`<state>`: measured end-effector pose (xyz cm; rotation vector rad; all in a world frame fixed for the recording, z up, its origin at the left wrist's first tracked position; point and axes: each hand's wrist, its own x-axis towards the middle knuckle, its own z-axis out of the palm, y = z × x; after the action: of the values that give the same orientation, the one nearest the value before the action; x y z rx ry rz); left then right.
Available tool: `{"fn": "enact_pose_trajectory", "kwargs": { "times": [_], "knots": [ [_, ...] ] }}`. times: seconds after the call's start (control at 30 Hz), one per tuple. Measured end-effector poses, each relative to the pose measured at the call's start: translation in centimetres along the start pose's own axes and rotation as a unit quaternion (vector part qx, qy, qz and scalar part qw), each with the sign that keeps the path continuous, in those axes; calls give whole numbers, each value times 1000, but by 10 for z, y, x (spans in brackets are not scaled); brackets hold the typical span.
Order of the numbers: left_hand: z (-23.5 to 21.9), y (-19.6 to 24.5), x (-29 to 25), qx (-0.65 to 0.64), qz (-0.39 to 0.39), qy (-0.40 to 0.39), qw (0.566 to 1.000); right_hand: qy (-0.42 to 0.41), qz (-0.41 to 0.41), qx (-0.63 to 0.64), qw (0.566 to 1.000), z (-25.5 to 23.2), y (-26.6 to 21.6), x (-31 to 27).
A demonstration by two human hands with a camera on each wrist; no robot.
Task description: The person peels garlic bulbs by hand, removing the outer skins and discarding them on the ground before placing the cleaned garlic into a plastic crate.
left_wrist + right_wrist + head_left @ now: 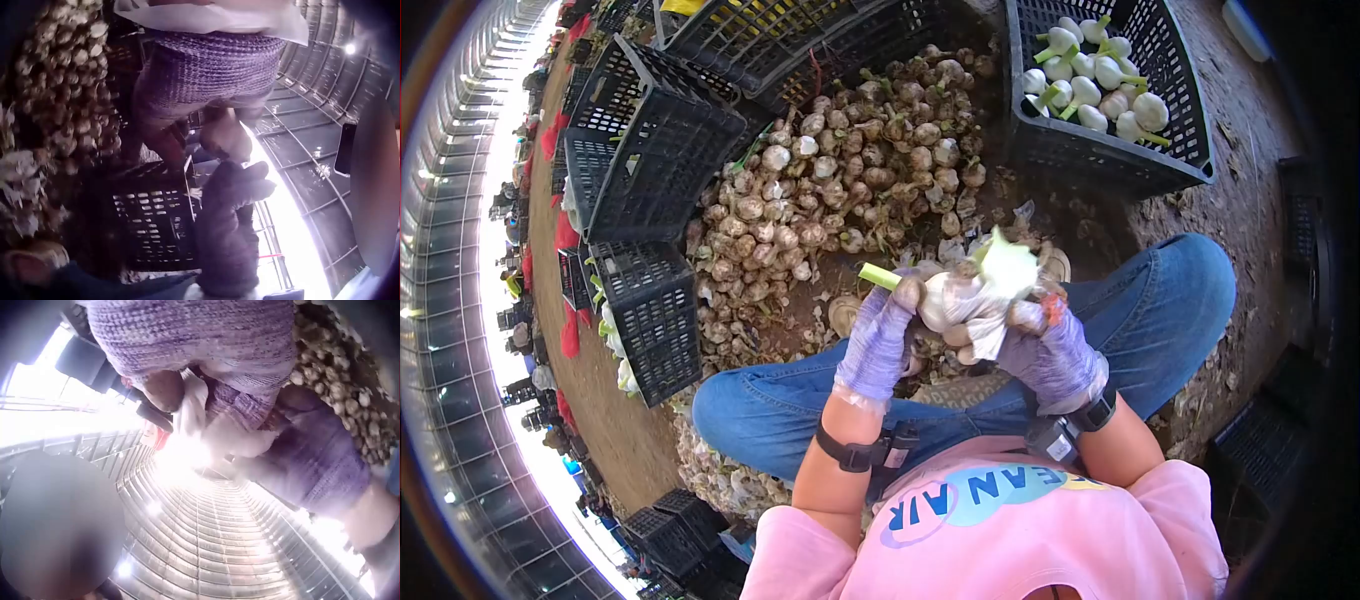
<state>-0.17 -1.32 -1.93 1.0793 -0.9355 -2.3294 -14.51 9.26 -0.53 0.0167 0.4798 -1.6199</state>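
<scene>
Many white garlic bulbs [1090,85] sit in a black perforated plastic crate [1090,155], head view only; the purple-gloved left hand [872,340] pinches a white green-stemmed bulb [936,303], the purple-gloved right hand [1055,360] its papery skin [990,325].

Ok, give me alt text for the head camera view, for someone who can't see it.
Purple-gloved left hand and right hand hold a white garlic bulb with loose papery skin. Beyond them lies a heap of brownish garlic, and a black crate at upper right holds cleaner white bulbs.
</scene>
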Motion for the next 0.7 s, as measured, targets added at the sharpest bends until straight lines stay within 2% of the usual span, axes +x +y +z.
{"fn": "enact_pose_trajectory", "kwargs": {
  "times": [0.07,0.1,0.17,0.23,0.27,0.3,0.33,0.37,0.4,0.47,0.5,0.57,0.6,0.63,0.7],
  "knots": [
    [-9,0,1,0,-69,30,997,-57,-1,50,997,-2,-1,0],
    [-10,2,0,-1,-67,31,997,-58,1,50,997,-8,-11,6],
    [-12,7,-6,-83,30,41,995,45,-196,53,978,-19,-32,21],
    [-12,12,-9,-119,37,68,990,168,-243,15,955,-14,-46,13],
    [-10,15,-11,-124,47,60,989,31,-122,-19,992,-47,-50,14],
    [-9,15,-12,-130,56,53,989,96,-108,-212,967,-46,-34,8],
    [-12,12,-9,-137,63,31,988,85,-44,-347,933,-30,-28,-3],
    [-10,11,-7,-137,62,31,988,71,21,-474,878,-15,-25,-10],
    [-8,10,-6,-111,69,22,991,72,22,-474,877,-12,-17,-9],
    [3,11,-10,-96,55,26,994,46,-31,-335,941,-11,-2,-7],
    [1,9,-10,-94,54,27,994,47,-31,-333,941,-7,-1,-5],
    [-2,3,-7,-97,28,-17,995,71,12,-240,968,2,-2,0],
    [0,2,-8,-62,34,-15,997,74,-39,-264,961,6,1,2],
    [3,2,-10,-62,34,-15,997,75,-40,-264,961,8,0,4],
    [9,1,-11,-41,36,31,998,74,8,-305,949,11,-4,9]
  ]
}}
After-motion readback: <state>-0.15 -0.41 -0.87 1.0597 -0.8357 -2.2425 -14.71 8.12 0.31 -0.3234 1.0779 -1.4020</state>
